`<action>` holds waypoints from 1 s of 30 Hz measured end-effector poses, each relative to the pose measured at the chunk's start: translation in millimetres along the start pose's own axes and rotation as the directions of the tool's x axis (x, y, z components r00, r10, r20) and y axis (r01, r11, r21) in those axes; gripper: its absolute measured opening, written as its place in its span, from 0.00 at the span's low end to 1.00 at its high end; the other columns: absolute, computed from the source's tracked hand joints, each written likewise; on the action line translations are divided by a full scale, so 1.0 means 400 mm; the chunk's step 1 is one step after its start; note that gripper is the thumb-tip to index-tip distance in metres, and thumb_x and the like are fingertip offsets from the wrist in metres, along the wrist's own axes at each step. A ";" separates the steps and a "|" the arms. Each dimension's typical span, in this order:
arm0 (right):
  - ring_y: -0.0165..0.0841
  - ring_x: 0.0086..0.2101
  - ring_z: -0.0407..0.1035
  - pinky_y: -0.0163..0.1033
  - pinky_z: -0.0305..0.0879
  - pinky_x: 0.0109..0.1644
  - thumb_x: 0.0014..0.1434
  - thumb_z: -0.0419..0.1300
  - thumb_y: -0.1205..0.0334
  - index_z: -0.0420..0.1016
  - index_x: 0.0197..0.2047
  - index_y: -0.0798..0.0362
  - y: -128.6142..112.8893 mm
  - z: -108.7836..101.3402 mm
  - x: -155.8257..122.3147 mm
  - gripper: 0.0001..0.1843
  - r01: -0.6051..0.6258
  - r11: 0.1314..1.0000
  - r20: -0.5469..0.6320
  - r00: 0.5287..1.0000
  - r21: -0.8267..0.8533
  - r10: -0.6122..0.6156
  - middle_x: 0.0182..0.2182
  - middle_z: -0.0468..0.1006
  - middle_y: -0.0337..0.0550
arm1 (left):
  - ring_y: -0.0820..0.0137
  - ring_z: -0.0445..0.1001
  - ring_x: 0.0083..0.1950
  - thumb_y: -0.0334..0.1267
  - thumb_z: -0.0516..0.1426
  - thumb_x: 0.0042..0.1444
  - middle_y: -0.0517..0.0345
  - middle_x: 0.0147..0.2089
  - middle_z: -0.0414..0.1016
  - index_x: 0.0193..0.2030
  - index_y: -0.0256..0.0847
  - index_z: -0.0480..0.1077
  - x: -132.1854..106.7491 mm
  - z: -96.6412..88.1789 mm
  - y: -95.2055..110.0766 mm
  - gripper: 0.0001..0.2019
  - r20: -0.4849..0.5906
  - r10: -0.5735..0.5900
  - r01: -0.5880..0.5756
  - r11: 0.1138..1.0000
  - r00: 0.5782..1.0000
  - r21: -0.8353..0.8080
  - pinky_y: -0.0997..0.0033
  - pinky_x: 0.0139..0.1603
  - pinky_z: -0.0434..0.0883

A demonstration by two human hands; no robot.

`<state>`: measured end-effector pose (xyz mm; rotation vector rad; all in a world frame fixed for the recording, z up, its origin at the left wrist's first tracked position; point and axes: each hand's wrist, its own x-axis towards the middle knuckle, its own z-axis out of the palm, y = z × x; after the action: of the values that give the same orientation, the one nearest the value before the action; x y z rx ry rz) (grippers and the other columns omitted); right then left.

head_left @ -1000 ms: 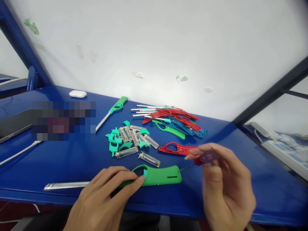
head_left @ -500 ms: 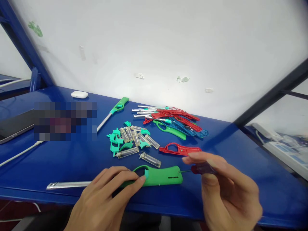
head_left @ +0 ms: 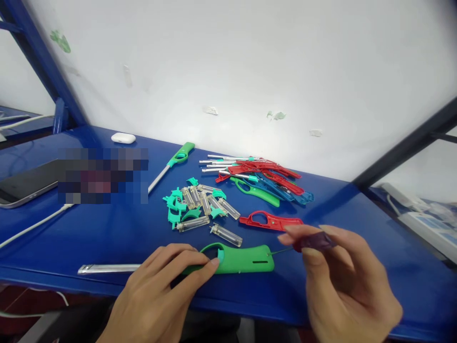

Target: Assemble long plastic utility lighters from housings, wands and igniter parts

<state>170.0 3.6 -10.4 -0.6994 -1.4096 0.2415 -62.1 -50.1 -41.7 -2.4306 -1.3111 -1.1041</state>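
Note:
A green long-nosed lighter point(head_left: 246, 259) lies across the front of the blue table, its metal nozzle point(head_left: 109, 269) pointing left. My left hand point(head_left: 160, 290) is closed over it around the trigger loop, with the thumb near the teal trigger point(head_left: 220, 257). Between thumb and fingers, my right hand point(head_left: 350, 281) pinches the dark red and purple handle of a small screwdriver point(head_left: 317, 241). Its thin shaft reaches the small hole at the lighter's right end; how deep the tip sits cannot be seen. Behind the lighter rests a clear fuel tank point(head_left: 226, 235).
Several clear tanks and teal triggers point(head_left: 174, 202) lie mid-table. A red casing half point(head_left: 269, 221) sits nearby, with a pile of red, blue and green lighter parts point(head_left: 264, 174) behind. Another green lighter point(head_left: 182, 152), a white case point(head_left: 123, 138) and a phone point(head_left: 32, 183) are farther left.
The whole view has shifted slightly, moving things rightward. The screwdriver handle has turned a little in my right fingers, which have moved slightly right. My left hand keeps its hold on the lighter.

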 end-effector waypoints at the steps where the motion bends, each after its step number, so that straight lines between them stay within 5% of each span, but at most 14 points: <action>1: 0.31 0.32 0.81 0.38 0.80 0.34 0.62 0.67 0.79 0.83 0.54 0.45 0.000 0.002 0.002 0.22 0.024 1.000 -0.018 1.000 0.013 -0.024 0.37 0.85 0.33 | 0.67 0.76 0.49 0.17 0.50 0.62 0.57 0.47 0.83 0.54 0.41 0.79 0.000 0.000 0.000 0.23 0.001 0.003 -0.003 1.000 1.000 0.001 0.68 0.49 0.74; 9: 0.32 0.36 0.80 0.42 0.79 0.39 0.67 0.61 0.78 0.83 0.57 0.45 0.003 -0.005 -0.014 0.22 0.062 0.993 -0.034 0.997 -0.097 -0.065 0.44 0.86 0.38 | 0.67 0.75 0.50 0.17 0.51 0.63 0.57 0.47 0.82 0.55 0.41 0.79 0.000 0.003 -0.002 0.23 -0.003 0.006 -0.006 1.000 1.000 -0.010 0.69 0.49 0.73; 17: 0.34 0.31 0.74 0.42 0.76 0.31 0.48 0.76 0.81 0.83 0.47 0.50 0.014 0.005 0.014 0.25 0.180 0.982 -0.157 0.973 0.051 -0.170 0.32 0.81 0.34 | 0.67 0.75 0.50 0.17 0.51 0.63 0.56 0.48 0.82 0.55 0.41 0.78 -0.002 0.003 0.001 0.22 -0.005 -0.014 0.014 1.000 1.000 -0.020 0.68 0.50 0.74; 22: 0.35 0.32 0.79 0.42 0.79 0.33 0.53 0.74 0.79 0.81 0.47 0.51 0.011 0.016 0.008 0.21 0.115 0.993 -0.195 0.974 -0.008 -0.114 0.34 0.82 0.37 | 0.67 0.76 0.49 0.16 0.51 0.63 0.55 0.47 0.83 0.54 0.41 0.78 -0.002 0.004 0.003 0.23 -0.002 -0.020 0.020 1.000 1.000 -0.023 0.68 0.49 0.76; 30: 0.34 0.33 0.79 0.45 0.76 0.36 0.72 0.61 0.70 0.84 0.55 0.48 0.006 0.004 -0.018 0.15 0.106 0.990 -0.045 0.993 -0.090 -0.111 0.42 0.86 0.41 | 0.67 0.77 0.48 0.17 0.51 0.63 0.56 0.47 0.83 0.55 0.41 0.78 -0.001 0.002 0.004 0.23 -0.011 -0.024 0.024 0.999 1.000 -0.031 0.68 0.48 0.76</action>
<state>167.7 1.8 -17.6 -0.6934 -1.4120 0.0766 -60.7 -51.0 -42.1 -2.4330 -1.3336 -1.1503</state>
